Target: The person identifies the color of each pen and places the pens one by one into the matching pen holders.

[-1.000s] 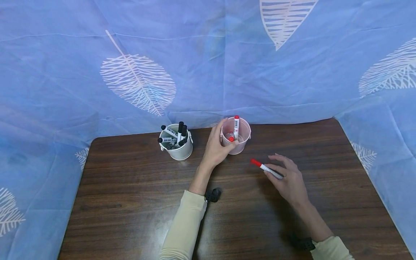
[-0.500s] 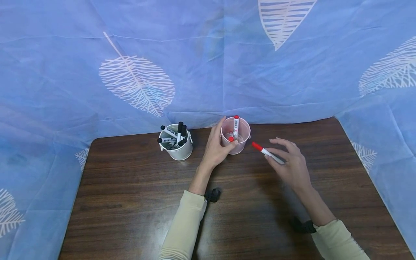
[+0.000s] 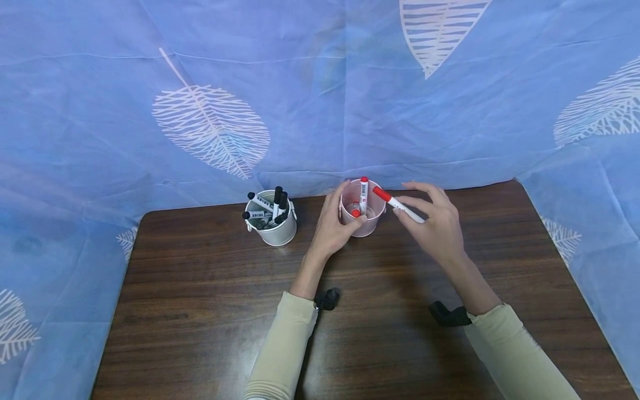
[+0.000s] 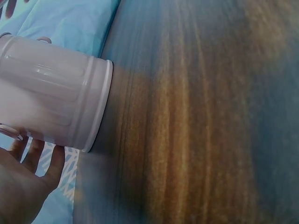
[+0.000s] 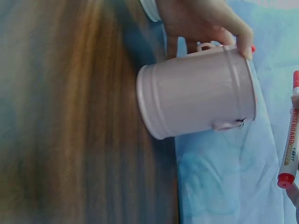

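Note:
My left hand grips the left side of a small pink bucket, its thumb at the near rim. Inside lean red-capped whiteboard markers; one stands up past the far rim, another shows mainly its red end. Between thumb and fingers, my right hand pinches a red whiteboard marker. The marker slants in the air, red cap toward the bucket and over its right rim. In the right wrist view the printed barrel of this marker shows at the right edge, apart from the bucket.
Left of my left hand stands a white bucket with several black-capped markers. Both buckets are near the far edge of the dark wooden table. A blue cloth with white leaf prints hangs behind.
My right hand has moved up and left with the red whiteboard marker, from over the table to the pink bucket's right rim. The left hand and both buckets stay in place.

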`<state>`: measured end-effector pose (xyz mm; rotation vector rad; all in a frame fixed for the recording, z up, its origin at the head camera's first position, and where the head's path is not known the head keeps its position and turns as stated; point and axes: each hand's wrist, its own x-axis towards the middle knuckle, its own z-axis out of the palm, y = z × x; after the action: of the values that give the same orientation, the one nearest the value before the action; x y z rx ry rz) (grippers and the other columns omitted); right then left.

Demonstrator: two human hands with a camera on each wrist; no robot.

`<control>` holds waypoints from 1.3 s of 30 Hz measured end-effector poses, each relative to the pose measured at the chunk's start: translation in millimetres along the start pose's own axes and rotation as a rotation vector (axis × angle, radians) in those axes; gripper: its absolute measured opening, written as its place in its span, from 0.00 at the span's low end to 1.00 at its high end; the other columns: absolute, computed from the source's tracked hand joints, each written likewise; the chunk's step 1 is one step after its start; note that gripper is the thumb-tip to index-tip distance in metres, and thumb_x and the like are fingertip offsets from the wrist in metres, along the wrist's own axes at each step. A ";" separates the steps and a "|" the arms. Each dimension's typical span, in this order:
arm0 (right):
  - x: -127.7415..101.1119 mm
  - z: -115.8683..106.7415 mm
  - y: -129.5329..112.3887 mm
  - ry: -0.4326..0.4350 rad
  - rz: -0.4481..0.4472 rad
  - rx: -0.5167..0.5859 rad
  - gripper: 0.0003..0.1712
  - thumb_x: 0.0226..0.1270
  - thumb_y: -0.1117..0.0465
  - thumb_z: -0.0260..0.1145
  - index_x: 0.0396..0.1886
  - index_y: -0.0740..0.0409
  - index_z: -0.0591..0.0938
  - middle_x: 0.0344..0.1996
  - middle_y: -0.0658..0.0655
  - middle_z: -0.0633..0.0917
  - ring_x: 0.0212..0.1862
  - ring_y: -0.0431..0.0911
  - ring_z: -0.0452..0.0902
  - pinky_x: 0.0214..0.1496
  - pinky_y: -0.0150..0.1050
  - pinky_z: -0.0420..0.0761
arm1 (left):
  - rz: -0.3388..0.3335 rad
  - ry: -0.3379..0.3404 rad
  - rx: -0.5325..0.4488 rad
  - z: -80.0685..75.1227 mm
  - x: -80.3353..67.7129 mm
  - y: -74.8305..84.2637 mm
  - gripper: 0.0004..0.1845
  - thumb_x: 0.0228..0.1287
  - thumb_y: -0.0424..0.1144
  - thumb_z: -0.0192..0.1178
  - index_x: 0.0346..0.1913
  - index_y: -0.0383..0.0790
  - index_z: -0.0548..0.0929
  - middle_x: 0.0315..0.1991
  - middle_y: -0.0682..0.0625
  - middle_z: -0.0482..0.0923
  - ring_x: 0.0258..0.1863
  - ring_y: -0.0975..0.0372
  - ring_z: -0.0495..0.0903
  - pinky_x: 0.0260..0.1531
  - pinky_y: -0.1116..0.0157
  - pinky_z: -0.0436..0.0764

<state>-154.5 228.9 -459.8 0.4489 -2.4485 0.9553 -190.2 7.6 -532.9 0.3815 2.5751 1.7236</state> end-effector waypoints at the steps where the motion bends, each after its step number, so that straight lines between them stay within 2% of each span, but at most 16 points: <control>1: 2.5 1.1 -1.0 0.013 -0.005 0.012 0.15 0.53 0.69 0.78 0.43 0.60 0.90 0.54 0.57 0.83 0.55 0.56 0.76 0.47 0.52 0.73 | 0.003 0.000 0.001 0.3 0.2 -0.2 0.46 0.56 0.49 0.72 0.76 0.64 0.58 0.69 0.50 0.63 0.68 0.60 0.64 0.67 0.53 0.64; 6: 10.9 5.0 -5.2 0.044 -0.023 0.051 0.14 0.53 0.69 0.77 0.42 0.62 0.90 0.53 0.58 0.83 0.54 0.58 0.77 0.42 0.49 0.72 | 0.015 0.003 0.005 1.5 1.3 -0.1 0.47 0.56 0.46 0.73 0.76 0.64 0.59 0.70 0.49 0.63 0.68 0.60 0.63 0.67 0.55 0.64; 15: 17.2 13.7 -2.0 0.062 -0.012 0.092 0.14 0.53 0.68 0.78 0.41 0.63 0.90 0.53 0.58 0.83 0.55 0.57 0.77 0.42 0.49 0.73 | 0.020 0.001 0.002 1.6 1.7 -0.8 0.46 0.56 0.48 0.72 0.76 0.65 0.59 0.70 0.50 0.63 0.68 0.61 0.64 0.67 0.54 0.65; 21: 27.6 18.3 -5.1 0.075 0.017 0.130 0.12 0.54 0.67 0.78 0.40 0.61 0.91 0.52 0.56 0.84 0.56 0.56 0.78 0.47 0.53 0.74 | 0.024 0.019 -0.004 1.2 1.6 -1.8 0.47 0.55 0.45 0.73 0.75 0.64 0.59 0.69 0.50 0.64 0.67 0.60 0.65 0.67 0.55 0.65; 26: 42.8 23.0 -10.1 0.102 -0.001 0.189 0.12 0.54 0.67 0.78 0.40 0.61 0.91 0.52 0.55 0.84 0.56 0.54 0.78 0.43 0.47 0.73 | 0.030 0.025 -0.008 0.5 2.0 -3.1 0.46 0.55 0.48 0.72 0.76 0.62 0.60 0.69 0.49 0.64 0.67 0.60 0.65 0.66 0.55 0.65; 31: 53.3 30.7 -14.3 0.117 -0.021 0.257 0.12 0.53 0.68 0.78 0.40 0.61 0.91 0.51 0.54 0.84 0.57 0.52 0.77 0.47 0.44 0.73 | 0.033 0.015 -0.017 -0.1 1.0 -3.5 0.46 0.56 0.49 0.71 0.76 0.61 0.59 0.70 0.49 0.63 0.67 0.59 0.65 0.67 0.53 0.65; 32: 54.0 32.5 -14.9 0.118 -0.021 0.268 0.12 0.53 0.68 0.78 0.40 0.61 0.91 0.51 0.55 0.84 0.57 0.51 0.77 0.51 0.45 0.73 | 0.031 0.011 -0.019 -0.3 0.2 -3.3 0.46 0.56 0.49 0.71 0.76 0.61 0.59 0.70 0.49 0.63 0.67 0.59 0.65 0.67 0.53 0.65; 36: 54.9 39.1 -18.6 0.135 -0.005 0.298 0.13 0.51 0.71 0.78 0.38 0.64 0.90 0.50 0.58 0.84 0.57 0.53 0.77 0.48 0.46 0.73 | 0.033 0.005 -0.017 0.2 -1.5 -2.7 0.46 0.56 0.48 0.72 0.76 0.59 0.59 0.70 0.48 0.63 0.67 0.58 0.65 0.67 0.53 0.65; 39: 56.9 40.6 -25.1 0.152 0.007 0.315 0.12 0.50 0.74 0.77 0.37 0.67 0.89 0.49 0.63 0.84 0.56 0.57 0.78 0.52 0.50 0.74 | 0.036 0.011 -0.011 0.8 -0.8 -2.2 0.46 0.56 0.48 0.71 0.76 0.59 0.59 0.69 0.48 0.64 0.67 0.59 0.66 0.67 0.54 0.66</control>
<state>-203.0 175.6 -442.0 0.4544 -2.1727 1.3345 -189.7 7.4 -535.3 0.4223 2.5816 1.7551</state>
